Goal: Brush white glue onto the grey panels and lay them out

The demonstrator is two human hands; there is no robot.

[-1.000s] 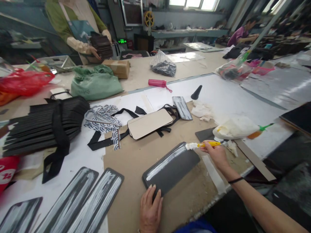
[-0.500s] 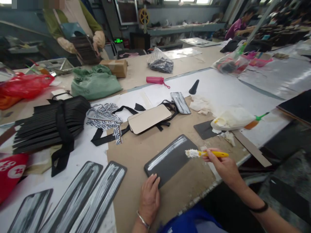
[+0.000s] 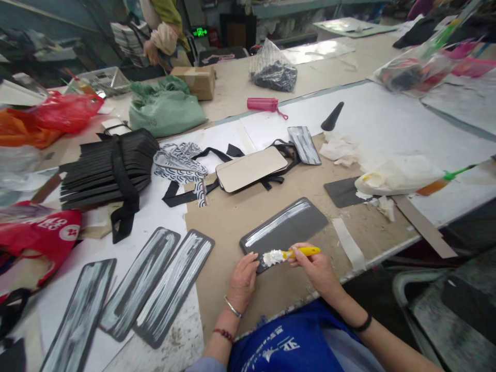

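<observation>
A dark grey panel with rounded corners [image 3: 287,227] lies on the brown board in front of me, with a white streak along its far edge. My left hand [image 3: 243,281] rests its outstretched fingers on the panel's near left corner. In my right hand [image 3: 313,266] is a brush with a yellow handle [image 3: 306,251]. Its bristles, thick with white paste [image 3: 273,257], are over the panel's near edge, close to my left fingertips. Several grey panels streaked with white [image 3: 174,289] lie to the left.
Beyond the panel are a beige rounded panel [image 3: 251,168], black straps and patterned ribbon [image 3: 180,165]. A stack of black pieces [image 3: 108,168] stands left. To the right lie a white plastic bottle [image 3: 399,175] and a paper strip [image 3: 349,243]. A person [image 3: 166,31] stands across the table.
My right hand has brought the brush left and toward me, from the panel's right end to its near left edge. My left hand stays at the panel's corner. The camera view has shifted.
</observation>
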